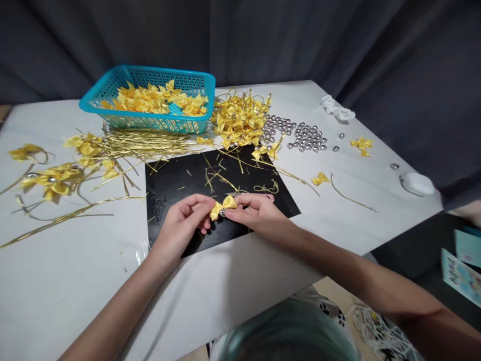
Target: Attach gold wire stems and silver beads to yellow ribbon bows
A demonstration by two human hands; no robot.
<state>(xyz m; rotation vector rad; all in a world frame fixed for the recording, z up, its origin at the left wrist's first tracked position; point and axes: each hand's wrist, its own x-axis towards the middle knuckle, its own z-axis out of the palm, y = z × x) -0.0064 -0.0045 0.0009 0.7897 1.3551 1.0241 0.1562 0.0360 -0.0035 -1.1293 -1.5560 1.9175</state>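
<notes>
Over the black mat, my left hand pinches the left side of a yellow ribbon bow. The bow's right side is between the fingers of my right hand. A small silver bead shows at the bow's lower middle, by my right thumb; whether it is fastened cannot be seen. Just behind my right hand lies a tool with a pink handle, mostly covered by that hand. Snipped bits of gold cord are scattered on the mat.
A blue basket of yellow bows stands at the back left. Gold cords lie before it, beside a heap of finished-looking bows. Silver beads spread rightward, with a white cloth and a white mouse-shaped object near the right edge.
</notes>
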